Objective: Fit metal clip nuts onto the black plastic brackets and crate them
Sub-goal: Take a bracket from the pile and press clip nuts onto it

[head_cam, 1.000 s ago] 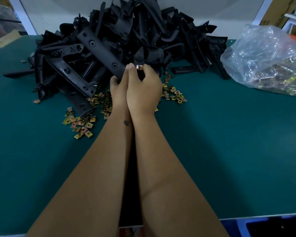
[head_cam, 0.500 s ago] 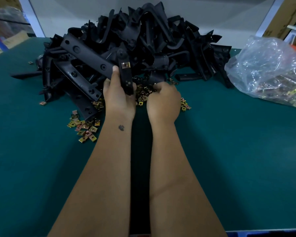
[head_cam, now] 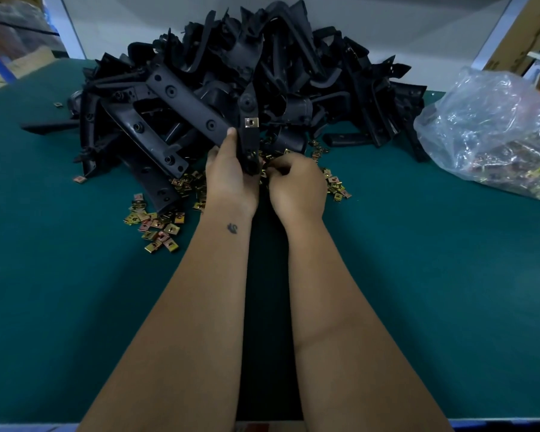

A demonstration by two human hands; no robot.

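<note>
My left hand (head_cam: 229, 179) grips a black plastic bracket (head_cam: 249, 132) and holds it upright above the green table. One metal clip nut (head_cam: 251, 122) sits fitted on the bracket's upper part. My right hand (head_cam: 296, 185) rests with curled fingers on the loose clip nuts (head_cam: 334, 185) just right of the bracket; whether its fingertips pinch one is hidden. A large heap of black brackets (head_cam: 262, 73) lies behind both hands. More loose clip nuts (head_cam: 156, 226) are scattered to the left.
A clear plastic bag of clip nuts (head_cam: 499, 135) lies at the right. The green table (head_cam: 434, 291) reaches to its front edge at the bottom. Cardboard boxes (head_cam: 518, 32) stand beyond the table at the back right. No crate shows.
One second ago both hands were pressed together at the bracket's top. My right hand has since dropped to the loose clip nuts, and the left keeps the bracket upright with its fitted nut showing.
</note>
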